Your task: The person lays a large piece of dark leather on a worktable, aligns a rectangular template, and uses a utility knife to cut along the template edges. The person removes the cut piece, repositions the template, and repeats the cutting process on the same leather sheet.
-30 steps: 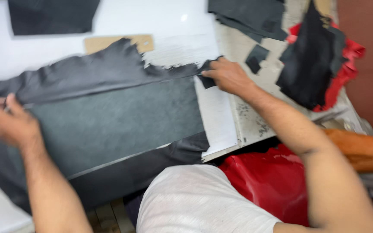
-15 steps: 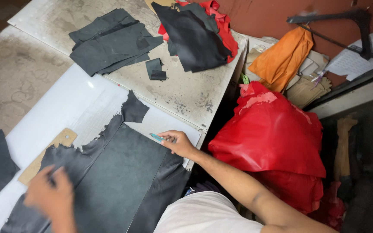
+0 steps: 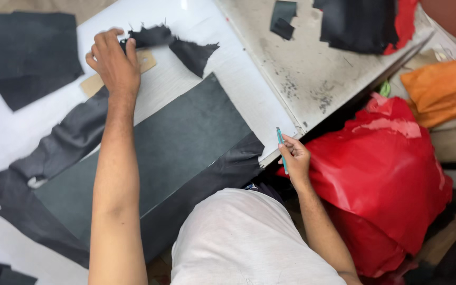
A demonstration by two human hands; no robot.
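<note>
Since half a second ago the left hand [image 3: 111, 63] has left the near part of the leather and reached to its far, ragged edge, and the right hand has drawn back off the table. At the surface's left edge lies one loose black piece [image 3: 22, 47] on the white board [image 3: 6, 137]. Next to it the left hand rests palm down, fingers bent and spread, clamped on nothing. It presses on the one cardboard pattern [image 3: 92, 84], just where the torn leather edge meets it. The one large grey leather sheet [image 3: 186, 142] runs across the board from the near left corner toward the far right, its near edge hanging over the front. The step in hand looks like setting the pattern on the hide. Any stroke along it would call for the leather held flat and the tool brought over from the right. Past the board, two small dark scraps [image 3: 283, 18] lie at the far edge of the speckled table [image 3: 312, 68]. At its near corner the right hand [image 3: 294, 155] has its fingers closed on one thin teal tool [image 3: 281, 148], held upright just off the edge. Right of that sit one red bag [image 3: 391, 169] and one orange cloth [image 3: 444, 89].
</note>
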